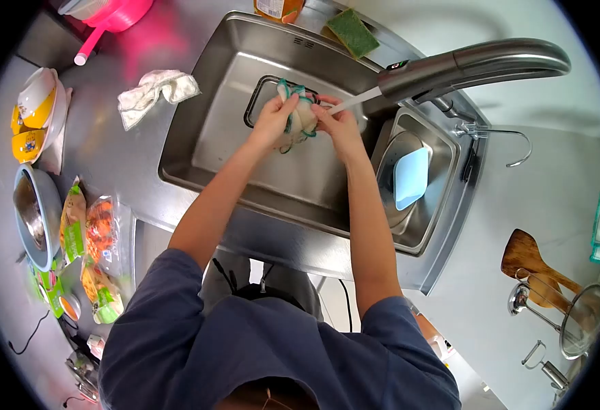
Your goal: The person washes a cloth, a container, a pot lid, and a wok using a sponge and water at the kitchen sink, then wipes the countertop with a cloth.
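Pinching with the left hand (270, 121) the left side of a thin white cloth with teal edging (302, 121), bunched and creased above the rectangular stainless-steel sink (231, 160). Holding its right side with the right hand (339, 128), near water (356, 100) from a curved grey metal faucet (450, 70); inner folds and some fingertips hidden.

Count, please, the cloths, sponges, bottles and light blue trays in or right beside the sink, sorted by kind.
Cloths: 2 (held cloth, counter cloth)
Sponge: 1
Bottle: 1, partly out of view
Light blue tray: 1
Total: 5
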`<action>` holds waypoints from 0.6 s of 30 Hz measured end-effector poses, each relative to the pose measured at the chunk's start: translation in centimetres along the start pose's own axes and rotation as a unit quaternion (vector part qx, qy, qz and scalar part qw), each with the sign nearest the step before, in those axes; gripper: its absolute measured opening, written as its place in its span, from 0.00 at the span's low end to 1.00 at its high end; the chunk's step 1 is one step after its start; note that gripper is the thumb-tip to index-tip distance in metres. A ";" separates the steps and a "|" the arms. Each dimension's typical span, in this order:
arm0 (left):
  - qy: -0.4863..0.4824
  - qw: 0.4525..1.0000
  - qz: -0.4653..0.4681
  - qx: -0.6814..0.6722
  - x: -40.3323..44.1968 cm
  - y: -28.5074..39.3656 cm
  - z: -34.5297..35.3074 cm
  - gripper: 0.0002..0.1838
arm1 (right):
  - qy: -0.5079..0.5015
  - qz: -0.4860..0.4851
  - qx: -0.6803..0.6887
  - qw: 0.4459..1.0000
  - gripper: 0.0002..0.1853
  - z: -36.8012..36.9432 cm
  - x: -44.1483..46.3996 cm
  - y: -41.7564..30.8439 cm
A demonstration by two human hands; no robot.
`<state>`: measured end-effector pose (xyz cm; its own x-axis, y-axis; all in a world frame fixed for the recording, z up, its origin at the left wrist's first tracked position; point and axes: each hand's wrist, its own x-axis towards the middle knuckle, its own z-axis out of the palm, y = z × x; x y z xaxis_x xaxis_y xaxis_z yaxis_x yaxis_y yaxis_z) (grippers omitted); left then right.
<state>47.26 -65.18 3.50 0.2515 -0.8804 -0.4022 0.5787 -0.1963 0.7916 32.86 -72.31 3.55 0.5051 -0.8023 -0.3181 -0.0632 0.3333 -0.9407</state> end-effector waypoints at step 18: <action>-0.101 0.986 0.038 0.127 0.8 1.4 1.2 0.12 | -0.031 -0.014 -0.059 0.998 0.07 -2.3 -1.8 -8.0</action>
<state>47.34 -66.68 4.80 0.1130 -0.9595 -0.2581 0.3448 -0.2058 0.9159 30.48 -74.68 11.33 0.5605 -0.7767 -0.2873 -0.1478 0.2475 -0.9575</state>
